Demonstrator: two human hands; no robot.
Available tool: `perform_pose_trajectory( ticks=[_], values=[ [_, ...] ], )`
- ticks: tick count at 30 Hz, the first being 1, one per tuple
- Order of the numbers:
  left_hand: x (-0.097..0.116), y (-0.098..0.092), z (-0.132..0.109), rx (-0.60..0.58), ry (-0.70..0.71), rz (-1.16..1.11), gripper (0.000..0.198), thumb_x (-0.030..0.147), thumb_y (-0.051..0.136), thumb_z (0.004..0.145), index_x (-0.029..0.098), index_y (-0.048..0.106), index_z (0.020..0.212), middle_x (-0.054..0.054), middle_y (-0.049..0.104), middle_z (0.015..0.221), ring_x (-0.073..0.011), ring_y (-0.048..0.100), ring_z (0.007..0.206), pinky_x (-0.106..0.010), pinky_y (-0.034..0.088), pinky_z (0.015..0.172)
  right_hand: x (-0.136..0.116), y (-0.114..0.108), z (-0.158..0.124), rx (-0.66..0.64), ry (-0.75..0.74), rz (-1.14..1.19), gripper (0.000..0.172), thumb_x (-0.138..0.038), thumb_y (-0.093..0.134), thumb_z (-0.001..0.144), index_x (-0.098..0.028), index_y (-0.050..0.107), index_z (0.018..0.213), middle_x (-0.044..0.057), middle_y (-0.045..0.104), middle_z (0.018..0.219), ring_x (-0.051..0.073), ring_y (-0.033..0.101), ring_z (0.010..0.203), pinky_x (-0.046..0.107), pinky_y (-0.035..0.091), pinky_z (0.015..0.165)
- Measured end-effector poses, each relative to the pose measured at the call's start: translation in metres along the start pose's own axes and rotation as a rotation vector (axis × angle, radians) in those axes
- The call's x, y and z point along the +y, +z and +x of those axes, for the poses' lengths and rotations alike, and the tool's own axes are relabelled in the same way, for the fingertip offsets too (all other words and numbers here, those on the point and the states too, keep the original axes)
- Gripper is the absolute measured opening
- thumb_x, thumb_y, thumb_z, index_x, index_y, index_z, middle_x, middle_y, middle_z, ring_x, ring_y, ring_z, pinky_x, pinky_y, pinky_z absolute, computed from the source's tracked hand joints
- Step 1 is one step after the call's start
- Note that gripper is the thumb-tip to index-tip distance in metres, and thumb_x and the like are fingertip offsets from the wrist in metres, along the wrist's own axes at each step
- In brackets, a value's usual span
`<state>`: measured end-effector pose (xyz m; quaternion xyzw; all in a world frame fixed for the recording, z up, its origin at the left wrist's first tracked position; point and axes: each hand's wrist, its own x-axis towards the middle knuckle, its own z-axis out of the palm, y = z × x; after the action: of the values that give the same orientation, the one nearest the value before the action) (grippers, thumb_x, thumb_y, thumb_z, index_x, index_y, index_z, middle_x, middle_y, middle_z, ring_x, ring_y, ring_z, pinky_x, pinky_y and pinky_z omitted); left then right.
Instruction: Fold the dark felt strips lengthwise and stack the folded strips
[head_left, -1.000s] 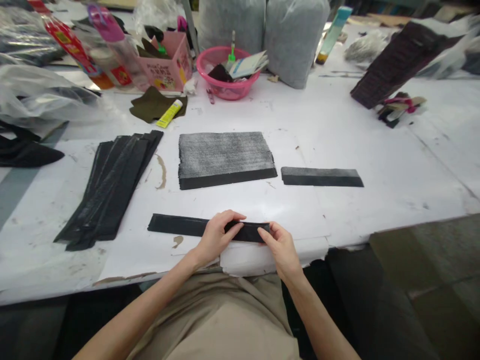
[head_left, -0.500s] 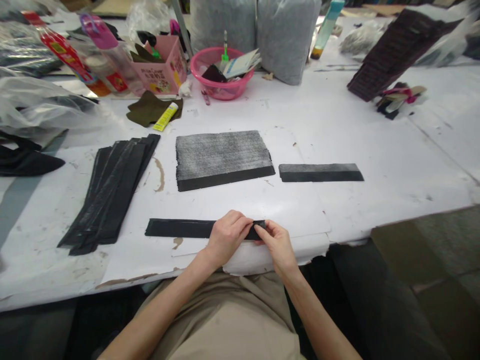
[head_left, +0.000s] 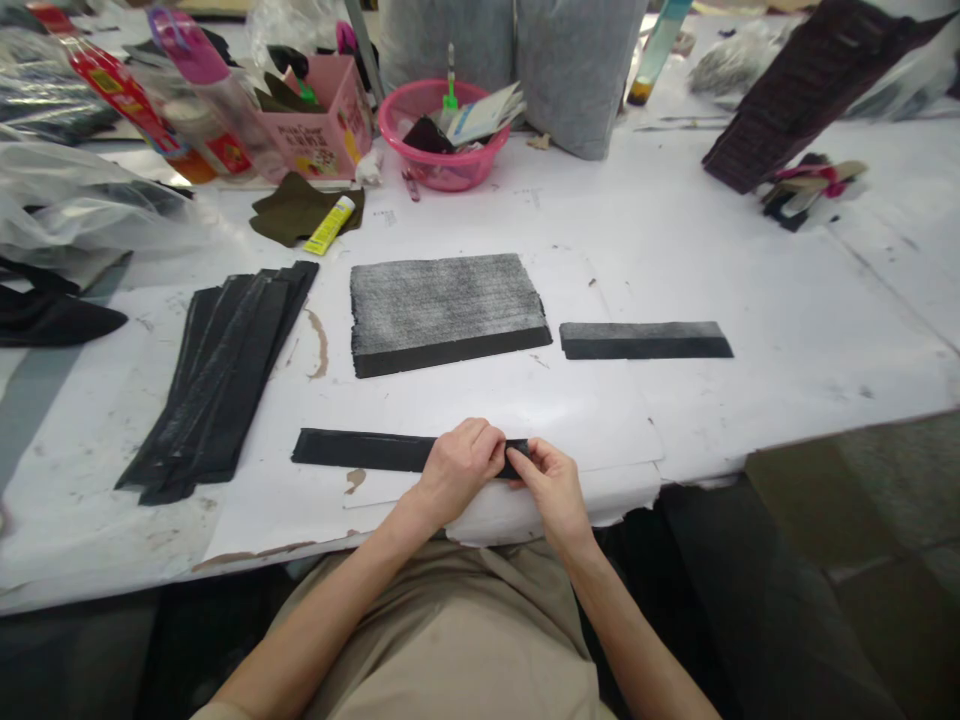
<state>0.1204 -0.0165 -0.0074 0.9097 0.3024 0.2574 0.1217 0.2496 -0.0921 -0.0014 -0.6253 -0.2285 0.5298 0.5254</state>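
Observation:
A long black strip [head_left: 364,449], looking like fabric or thin leather, lies along the table's front edge. My left hand [head_left: 463,465] is closed on it toward its right part, fingers bent over the top. At the strip's right end, my right hand [head_left: 551,482] pinches it between thumb and fingers. The small stretch between my hands is partly hidden by the fingertips. Beyond the strip lies a grey, fuzzy-faced rectangular piece [head_left: 448,305] with a black lower edge. To its right is a narrower grey-and-black strip [head_left: 646,341].
On the left lies a fanned pile of black strips [head_left: 225,380]. Farther back are a yellow tube [head_left: 330,226] on dark green scraps, a pink basket [head_left: 442,165], a pink box [head_left: 322,135] and a red bottle [head_left: 120,90]. A dark ridged stack [head_left: 802,95] leans at the back right.
Both hands stay at the right end of the strip. My left fingers have curled in slightly more, and the strip's left end has shifted a little away from me. The view has tilted slightly.

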Motion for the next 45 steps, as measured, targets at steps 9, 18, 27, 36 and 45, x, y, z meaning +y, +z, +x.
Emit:
perform_pose_trajectory(
  ticks=[9, 18, 27, 36, 45],
  values=[
    [0.0, -0.003, -0.003, -0.035, -0.083, -0.149, 0.01, 0.012, 0.051, 0.088, 0.017, 0.056, 0.081, -0.001, 0.06, 0.074, -0.0127, 0.057, 0.069, -0.024, 0.044, 0.064, 0.002, -0.001, 0.002, -0.001, 0.004, 0.009, 0.028, -0.044, 0.073, 0.073, -0.018, 0.065, 0.078, -0.001, 0.063, 0.073, 0.013, 0.057, 0.068, 0.022, 0.051, 0.057],
    [-0.004, -0.004, 0.009, -0.105, 0.014, -0.053, 0.012, 0.009, 0.049, 0.082, 0.017, 0.052, 0.073, 0.0, 0.056, 0.067, -0.0132, 0.052, 0.06, -0.024, 0.04, 0.055, 0.002, -0.002, -0.001, -0.03, -0.003, 0.01, 0.031, -0.047, 0.074, 0.072, -0.018, 0.062, 0.075, -0.003, 0.06, 0.069, 0.012, 0.055, 0.063, 0.024, 0.051, 0.06],
    [-0.007, -0.002, 0.005, -0.083, 0.005, -0.152, 0.011, 0.008, 0.047, 0.08, 0.017, 0.049, 0.076, 0.002, 0.053, 0.064, -0.0103, 0.05, 0.054, -0.021, 0.037, 0.051, 0.004, 0.001, -0.001, -0.005, -0.001, -0.041, 0.033, -0.049, 0.072, 0.072, -0.019, 0.06, 0.077, -0.001, 0.062, 0.071, 0.014, 0.056, 0.063, 0.025, 0.053, 0.055],
    [-0.01, 0.0, 0.003, -0.037, 0.057, -0.14, 0.012, 0.008, 0.044, 0.08, 0.018, 0.048, 0.075, 0.002, 0.051, 0.063, -0.011, 0.049, 0.054, -0.022, 0.039, 0.051, 0.009, 0.005, 0.002, 0.058, -0.031, -0.113, 0.026, -0.045, 0.066, 0.077, -0.019, 0.059, 0.078, -0.001, 0.062, 0.071, 0.013, 0.055, 0.058, 0.025, 0.052, 0.052],
    [-0.012, 0.004, -0.002, -0.019, 0.012, -0.193, 0.01, 0.011, 0.047, 0.082, 0.018, 0.049, 0.075, 0.002, 0.052, 0.064, -0.01, 0.049, 0.055, -0.021, 0.04, 0.052, 0.01, 0.004, 0.001, 0.042, -0.038, -0.133, 0.026, -0.045, 0.065, 0.079, -0.02, 0.06, 0.08, -0.001, 0.064, 0.075, 0.013, 0.056, 0.059, 0.025, 0.051, 0.055]
  ],
)
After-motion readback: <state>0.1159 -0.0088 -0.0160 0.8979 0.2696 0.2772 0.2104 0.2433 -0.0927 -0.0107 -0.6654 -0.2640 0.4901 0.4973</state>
